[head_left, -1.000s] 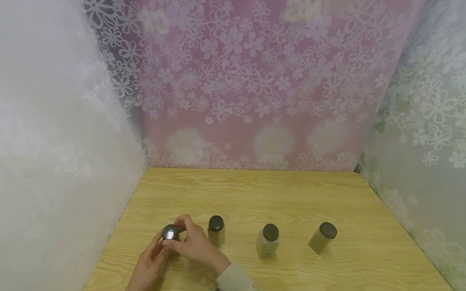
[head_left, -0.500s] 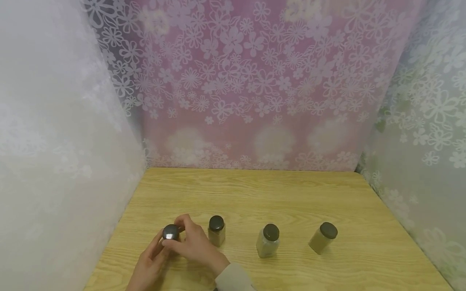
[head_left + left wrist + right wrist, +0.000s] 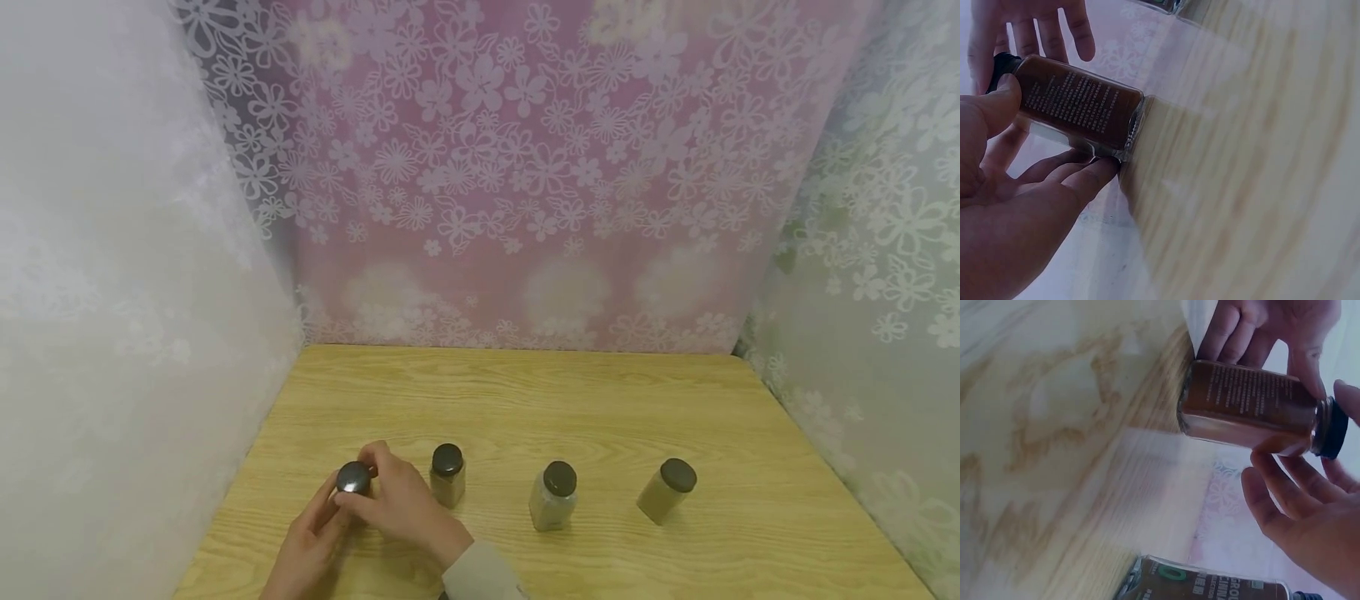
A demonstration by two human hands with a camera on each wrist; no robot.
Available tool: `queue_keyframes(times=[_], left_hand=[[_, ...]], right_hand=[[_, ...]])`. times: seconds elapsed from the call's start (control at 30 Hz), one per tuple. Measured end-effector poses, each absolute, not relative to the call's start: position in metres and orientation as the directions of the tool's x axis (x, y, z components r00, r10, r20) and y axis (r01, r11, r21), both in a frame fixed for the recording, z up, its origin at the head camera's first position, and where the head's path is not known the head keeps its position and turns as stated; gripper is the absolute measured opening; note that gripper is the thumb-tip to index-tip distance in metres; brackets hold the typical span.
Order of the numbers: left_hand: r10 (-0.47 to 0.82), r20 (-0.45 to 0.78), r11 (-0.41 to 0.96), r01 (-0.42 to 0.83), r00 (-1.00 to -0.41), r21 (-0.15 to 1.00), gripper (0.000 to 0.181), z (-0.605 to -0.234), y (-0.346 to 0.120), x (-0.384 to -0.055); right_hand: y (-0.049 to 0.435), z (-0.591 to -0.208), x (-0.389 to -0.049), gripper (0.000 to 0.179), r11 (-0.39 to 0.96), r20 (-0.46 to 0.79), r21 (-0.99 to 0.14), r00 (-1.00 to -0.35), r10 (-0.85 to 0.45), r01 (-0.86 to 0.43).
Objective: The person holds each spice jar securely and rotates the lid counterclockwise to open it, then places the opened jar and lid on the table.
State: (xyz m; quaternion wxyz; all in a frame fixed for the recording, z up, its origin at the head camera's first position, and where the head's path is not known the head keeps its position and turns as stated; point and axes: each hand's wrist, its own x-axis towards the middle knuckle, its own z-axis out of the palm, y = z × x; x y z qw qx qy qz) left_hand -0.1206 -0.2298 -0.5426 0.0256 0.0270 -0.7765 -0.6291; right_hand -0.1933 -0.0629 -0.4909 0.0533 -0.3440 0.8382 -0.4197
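Note:
A square glass spice jar of brown powder point(image 3: 1079, 103) stands on the left part of the table, with small white print on its side. My left hand point(image 3: 303, 542) holds its body, thumb on one side and fingers on the other. At the top, my right hand point(image 3: 408, 504) pinches the black lid point(image 3: 353, 479) between thumb and fingers. In the right wrist view the lid sits on the jar's neck, and the right hand's other fingers point(image 3: 1269, 487) reach alongside the glass. The hands cover most of the jar in the head view.
Just right of my right hand stands a similar jar point(image 3: 447, 479), its label partly reading "GROUND CINNA". Farther right are a jar with paler contents point(image 3: 552, 504) and another black-lidded jar point(image 3: 663, 493). Flowered sheets point(image 3: 517, 208) rise behind and beside the wooden table point(image 3: 525, 392).
Both hands keep nearly the same pose around the jar. The bright reflection on its lid has shifted slightly; the other jars have stayed put.

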Motion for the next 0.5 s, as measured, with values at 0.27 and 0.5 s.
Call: queue_keyframes(times=[0.27, 0.5], left_hand=[[-0.091, 0.029, 0.237, 0.006, -0.995, 0.972, 0.062, -0.5424, -0.2311, -0.1198], [-0.073, 0.043, 0.233, 0.025, -0.996, 0.972, 0.062, -0.5405, -0.2304, -0.1208]], right_hand=[[-0.0613, -0.4906, -0.194, 0.055, 0.396, 0.22, -0.699, -0.705, -0.674, -0.596], [-0.0645, -0.4889, -0.1936, 0.05, 0.464, 0.238, -0.644, -0.737, -0.633, -0.607]])
